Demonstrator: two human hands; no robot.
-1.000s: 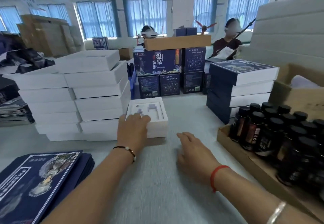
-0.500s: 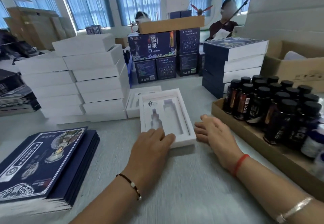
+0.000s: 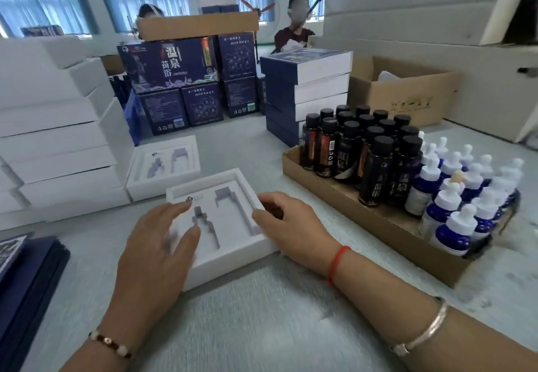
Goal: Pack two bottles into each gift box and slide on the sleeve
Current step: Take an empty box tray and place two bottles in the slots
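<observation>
At the centre of the frame, a white gift box (image 3: 230, 220) lay open on the grey counter (image 3: 262, 322), its foam insert showing two bottle-shaped recesses with nothing in them. The left hand (image 3: 154, 249) rested flat on the box's near-left part, fingers spread and fairly straight, though motion blur made their exact contact hard to judge. The right hand (image 3: 291, 229) sat at the box's right edge, fingers loosely curved against its side wall, thumb at the top rim; it seemed to touch rather than grip.

A second open white box (image 3: 164, 165), with the same insert, stood just beyond, toward the left. Stacks of plain white boxes (image 3: 58, 138) filled the left of the frame. At the lower left lay a pile of dark blue sleeves (image 3: 26, 290).

To the right, a shallow cardboard tray (image 3: 364, 211) held dark bottles with black caps (image 3: 375, 167) at its far end and blue bottles with white caps (image 3: 460, 199) nearer the right edge. Behind the tray stood a stack of finished blue-sleeved boxes (image 3: 308, 92), and at the upper middle, dark blue printed cartons (image 3: 171, 65). An open cardboard box (image 3: 407, 95) sat at the upper right.
</observation>
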